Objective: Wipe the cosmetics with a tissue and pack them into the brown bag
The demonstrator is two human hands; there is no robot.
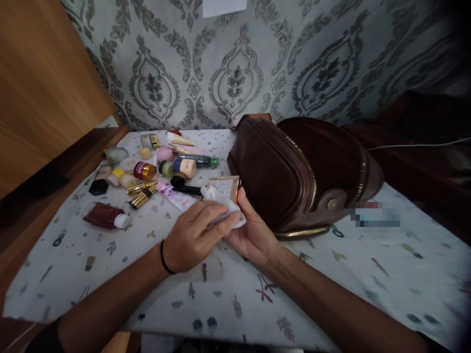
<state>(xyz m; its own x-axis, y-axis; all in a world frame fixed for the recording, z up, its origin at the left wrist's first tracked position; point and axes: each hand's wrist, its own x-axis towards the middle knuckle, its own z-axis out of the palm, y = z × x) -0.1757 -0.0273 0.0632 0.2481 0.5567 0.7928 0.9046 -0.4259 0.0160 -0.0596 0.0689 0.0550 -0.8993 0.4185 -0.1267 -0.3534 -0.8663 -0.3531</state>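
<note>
My left hand (pixel 191 238), with a black band round its wrist, pinches a white cloth or tissue (pixel 238 220) and presses it against a compact. The square compact (pixel 228 186) has a glittery silver face and a gold-coloured edge. It rests in my right hand (pixel 255 240), whose fingers are closed around its side and lower part; the cloth and my left fingers hide much of it. Just left of the compact lie a black stick-like item (pixel 188 190) and a purple-and-white tube (pixel 175 196).
A dark brown leather bag (pixel 268 171) with gold zips stands close on the right. Several cosmetics lie at the left, among them a red jar with a gold lid (pixel 144 171), gold lipstick tubes (pixel 144 195) and a bottle of dark red liquid (pixel 103 215). Patterned wallpaper (pixel 235 73) rises behind.
</note>
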